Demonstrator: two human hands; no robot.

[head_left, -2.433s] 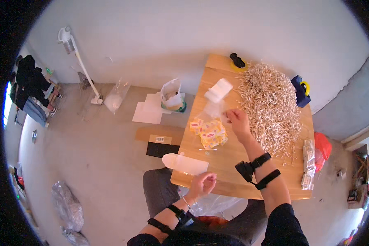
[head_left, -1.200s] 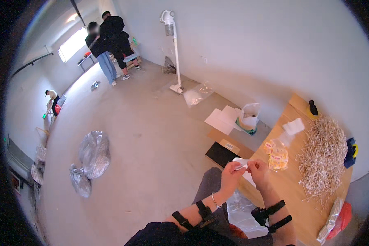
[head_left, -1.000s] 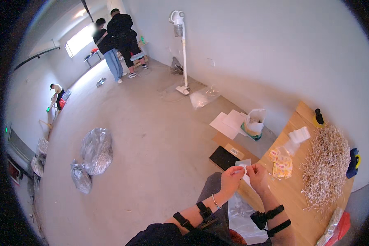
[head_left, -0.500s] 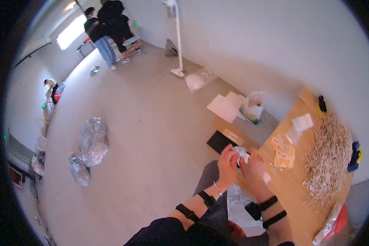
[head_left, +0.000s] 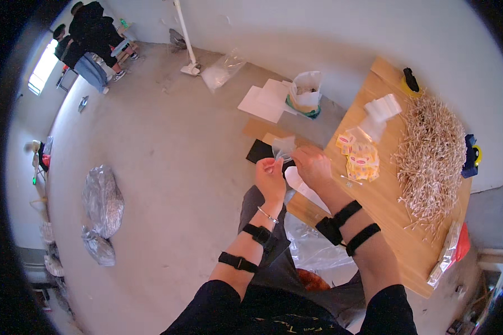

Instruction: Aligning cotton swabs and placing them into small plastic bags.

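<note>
In front of me, above my lap, both hands are raised and close together. My left hand is closed, its thumb and fingers pinching the lower edge of a small clear plastic bag. On the bag's other side my right hand is closed too, fingertips at its edge; whether anything is inside the bag is too small to tell. A white strip shows below the right hand. To the right, on the wooden table, lie yellow-and-white printed slips, a few loose cotton swabs and a big heap of cotton swabs.
A stack of clear bags lies on the wooden table, with tape rolls at its edges. Beyond my hands are a black flat item, white sheets and a white bag. Silvery bags rest on the floor; two people stand far left.
My view has swung, so the table sits further into the picture. The fingers have spread slightly apart, and the crumpled clear bag between them now stands up more openly.
</note>
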